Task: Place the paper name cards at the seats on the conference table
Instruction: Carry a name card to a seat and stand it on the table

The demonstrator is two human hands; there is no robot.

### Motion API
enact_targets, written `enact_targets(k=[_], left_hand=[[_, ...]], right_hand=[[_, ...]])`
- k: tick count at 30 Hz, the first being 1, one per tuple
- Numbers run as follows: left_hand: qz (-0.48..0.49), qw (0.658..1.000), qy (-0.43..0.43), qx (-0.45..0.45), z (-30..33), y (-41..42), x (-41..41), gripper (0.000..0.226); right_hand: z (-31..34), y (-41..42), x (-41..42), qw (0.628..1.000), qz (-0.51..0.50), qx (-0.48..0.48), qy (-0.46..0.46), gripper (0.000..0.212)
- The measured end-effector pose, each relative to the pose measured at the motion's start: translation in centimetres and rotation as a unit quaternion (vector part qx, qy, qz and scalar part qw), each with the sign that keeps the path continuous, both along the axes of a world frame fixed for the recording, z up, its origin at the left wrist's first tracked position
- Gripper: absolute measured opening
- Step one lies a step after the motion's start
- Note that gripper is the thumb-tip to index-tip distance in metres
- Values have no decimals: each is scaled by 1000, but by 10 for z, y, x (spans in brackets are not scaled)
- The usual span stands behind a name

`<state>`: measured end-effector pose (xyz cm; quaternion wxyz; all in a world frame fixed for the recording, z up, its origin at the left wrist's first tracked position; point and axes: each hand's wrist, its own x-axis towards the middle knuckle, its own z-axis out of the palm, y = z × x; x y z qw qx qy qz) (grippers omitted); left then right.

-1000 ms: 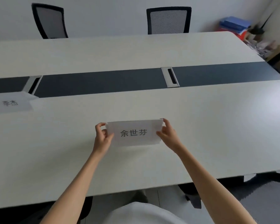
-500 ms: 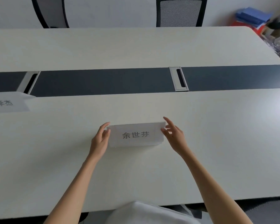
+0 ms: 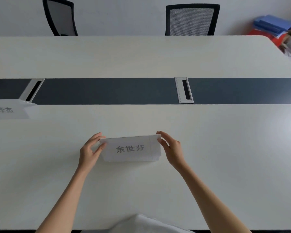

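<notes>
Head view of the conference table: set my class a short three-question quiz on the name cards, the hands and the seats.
1. True or false: the folded white paper name card between the hands stands on the white conference table.
2. Which hand touches the card's end nearer the silver cable hatch: A left hand, B right hand?
3. How many black mesh chairs stand beyond the far edge?

Key: 1 true. 2 B. 3 two: one left, one right. A second white card already stands at far left.
</notes>
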<state>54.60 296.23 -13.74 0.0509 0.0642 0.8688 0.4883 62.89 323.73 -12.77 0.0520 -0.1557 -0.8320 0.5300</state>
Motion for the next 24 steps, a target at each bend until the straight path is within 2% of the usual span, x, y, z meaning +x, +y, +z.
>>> enact_targets(k=[5,7,10,13,17,24], left_hand=[[-31,997,67,-12,46,21,-9,29],[-37,995,86,27,71,48,-17,26],[-49,991,49,115,88,115,-34,20],[-87,987,2,134,73,195,-49,14],[-109,988,-53,93,32,279,-50,15],[-74,992,-83,55,-9,333,-44,24]], right_hand=[[27,30,-13,998,0,-21,63,23],[39,56,-18,996,-10,-26,90,23],[48,110,-23,991,-62,-33,112,22],[36,167,-23,986,-135,-28,97,21],[-3,227,-12,975,-213,-55,37,25],[-37,264,-6,964,-251,-82,-16,27]])
